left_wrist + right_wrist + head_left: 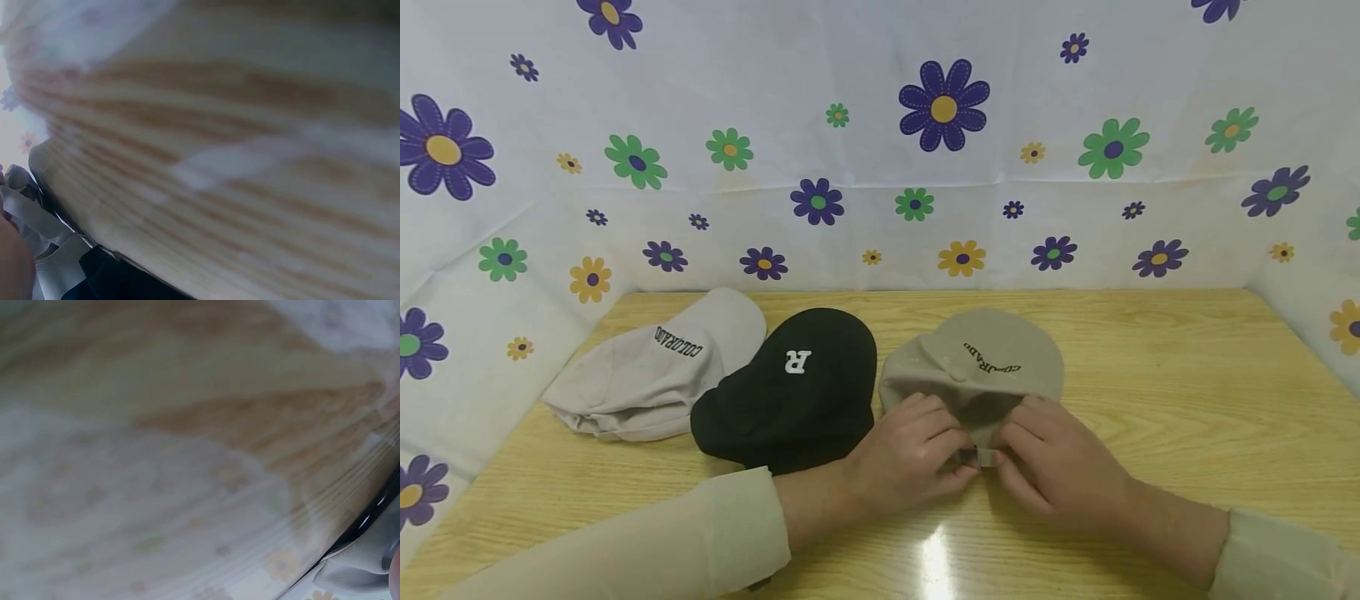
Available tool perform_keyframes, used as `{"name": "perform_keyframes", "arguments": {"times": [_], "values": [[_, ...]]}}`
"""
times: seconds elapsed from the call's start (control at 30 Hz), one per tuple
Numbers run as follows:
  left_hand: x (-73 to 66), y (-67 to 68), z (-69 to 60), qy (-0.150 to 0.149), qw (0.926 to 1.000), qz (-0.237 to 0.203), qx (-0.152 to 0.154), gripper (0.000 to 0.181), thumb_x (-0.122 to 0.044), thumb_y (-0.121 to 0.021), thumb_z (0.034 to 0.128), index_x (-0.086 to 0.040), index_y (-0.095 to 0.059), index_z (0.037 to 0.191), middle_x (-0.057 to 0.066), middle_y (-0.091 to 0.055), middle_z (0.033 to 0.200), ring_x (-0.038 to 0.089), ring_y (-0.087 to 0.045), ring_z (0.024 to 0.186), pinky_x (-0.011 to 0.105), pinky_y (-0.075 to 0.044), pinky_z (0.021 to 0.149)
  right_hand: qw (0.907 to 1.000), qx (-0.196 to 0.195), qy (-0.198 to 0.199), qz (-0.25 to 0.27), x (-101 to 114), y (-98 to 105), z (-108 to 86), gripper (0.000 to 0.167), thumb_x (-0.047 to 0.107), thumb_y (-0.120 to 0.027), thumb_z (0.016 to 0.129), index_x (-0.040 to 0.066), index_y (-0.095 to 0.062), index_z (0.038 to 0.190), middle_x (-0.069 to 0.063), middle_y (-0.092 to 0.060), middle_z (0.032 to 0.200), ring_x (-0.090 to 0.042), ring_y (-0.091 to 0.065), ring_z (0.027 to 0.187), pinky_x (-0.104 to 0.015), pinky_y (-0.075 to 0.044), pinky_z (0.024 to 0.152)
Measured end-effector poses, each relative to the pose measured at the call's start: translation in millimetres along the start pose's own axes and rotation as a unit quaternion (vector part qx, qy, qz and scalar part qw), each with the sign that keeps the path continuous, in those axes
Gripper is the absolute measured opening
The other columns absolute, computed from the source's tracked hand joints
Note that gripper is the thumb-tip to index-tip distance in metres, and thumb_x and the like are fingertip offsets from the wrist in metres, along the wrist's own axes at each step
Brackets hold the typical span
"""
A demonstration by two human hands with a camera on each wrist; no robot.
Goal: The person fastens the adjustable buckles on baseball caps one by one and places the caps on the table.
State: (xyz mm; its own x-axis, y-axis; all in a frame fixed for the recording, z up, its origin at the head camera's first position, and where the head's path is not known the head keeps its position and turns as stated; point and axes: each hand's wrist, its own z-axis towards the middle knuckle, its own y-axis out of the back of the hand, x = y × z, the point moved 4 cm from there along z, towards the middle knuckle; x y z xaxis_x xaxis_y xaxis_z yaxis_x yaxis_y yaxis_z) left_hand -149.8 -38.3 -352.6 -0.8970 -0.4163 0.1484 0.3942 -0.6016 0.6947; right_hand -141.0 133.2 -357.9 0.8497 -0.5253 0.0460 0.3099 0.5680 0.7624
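A beige baseball cap (1037,354) with dark COLORADO lettering lies on the table, its back opening toward me. At that opening, my left hand (910,454) pinches the left side of the cap's back strap, close to a small dark buckle (970,457). On the other side my right hand (1060,467) pinches the light end of the strap (986,458). The fingers partly hide the strap and buckle. Both wrist views show mostly blurred tabletop, with only a sliver of hand at the edge of each.
Left of the beige cap lies a black cap (820,367) with a white R, close to my left forearm. Farther left is a pale pinkish cap (647,375), touching the black one. A flowered white cloth (865,150) hangs behind and beside the wooden table (1187,375).
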Motion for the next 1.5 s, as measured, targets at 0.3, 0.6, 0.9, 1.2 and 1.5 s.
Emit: {"name": "perform_keyframes", "arguments": {"times": [0.3, 0.6, 0.9, 1.2, 1.5], "values": [[0.1, 1.1, 0.3, 0.006, 1.0000, 0.000, -0.006, 0.012, -0.023, -0.078, 0.0764, -0.015, -0.069, 0.077, -0.008, -0.062, 0.076, 0.009, -0.056, 0.073, 0.021, -0.044, 0.067, 0.9988, -0.037, 0.021, -0.023, 0.9, 2.2, 0.5, 0.004, 0.014, -0.049, 0.076, 0.016, -0.051, 0.074, 0.008, -0.046, 0.071, -0.010, -0.039, 0.068, -0.026, -0.035, 0.065], [2.1, 0.6, -0.9, 0.017, 0.9998, 0.005, -0.007, 0.010, -0.020, -0.077, 0.0752, -0.015, -0.068, 0.076, -0.008, -0.061, 0.075, 0.008, -0.056, 0.072, 0.022, -0.042, 0.066, 0.9972, -0.068, 0.010, -0.029, -2.7, 6.2, 1.0, 0.003, 0.016, -0.049, 0.071, 0.017, -0.050, 0.068, 0.009, -0.044, 0.066, -0.009, -0.038, 0.066, -0.025, -0.033, 0.062], [0.9, -0.2, -0.7, -0.001, 1.0000, -0.002, -0.009, 0.010, -0.019, -0.077, 0.0754, -0.015, -0.068, 0.075, -0.008, -0.061, 0.075, 0.008, -0.055, 0.072, 0.021, -0.044, 0.068, 0.9994, -0.001, 0.034, 0.002, -1.3, -2.0, -1.0, 0.014, 0.018, -0.050, 0.089, 0.014, -0.061, 0.083, 0.008, -0.056, 0.081, -0.011, -0.048, 0.078, -0.027, -0.040, 0.075], [0.5, 0.1, 0.5, 0.000, 0.9999, 0.009, -0.006, 0.009, -0.019, -0.077, 0.0752, -0.017, -0.068, 0.074, -0.008, -0.061, 0.075, 0.008, -0.057, 0.073, 0.022, -0.043, 0.067, 0.9979, -0.030, 0.052, -0.027, 1.8, 1.0, 0.9, 0.007, 0.014, -0.049, 0.077, 0.014, -0.056, 0.077, 0.006, -0.052, 0.074, -0.013, -0.043, 0.071, -0.027, -0.037, 0.068], [3.6, 0.0, -0.3, 0.009, 0.9993, 0.037, -0.003, 0.008, -0.019, -0.075, 0.0749, -0.017, -0.068, 0.073, -0.008, -0.061, 0.074, 0.010, -0.058, 0.074, 0.026, -0.045, 0.070, 0.9977, -0.050, 0.008, -0.045, -2.1, 6.7, 0.0, 0.005, 0.014, -0.048, 0.069, 0.016, -0.052, 0.070, 0.006, -0.050, 0.067, -0.013, -0.042, 0.067, -0.028, -0.035, 0.064]]}}
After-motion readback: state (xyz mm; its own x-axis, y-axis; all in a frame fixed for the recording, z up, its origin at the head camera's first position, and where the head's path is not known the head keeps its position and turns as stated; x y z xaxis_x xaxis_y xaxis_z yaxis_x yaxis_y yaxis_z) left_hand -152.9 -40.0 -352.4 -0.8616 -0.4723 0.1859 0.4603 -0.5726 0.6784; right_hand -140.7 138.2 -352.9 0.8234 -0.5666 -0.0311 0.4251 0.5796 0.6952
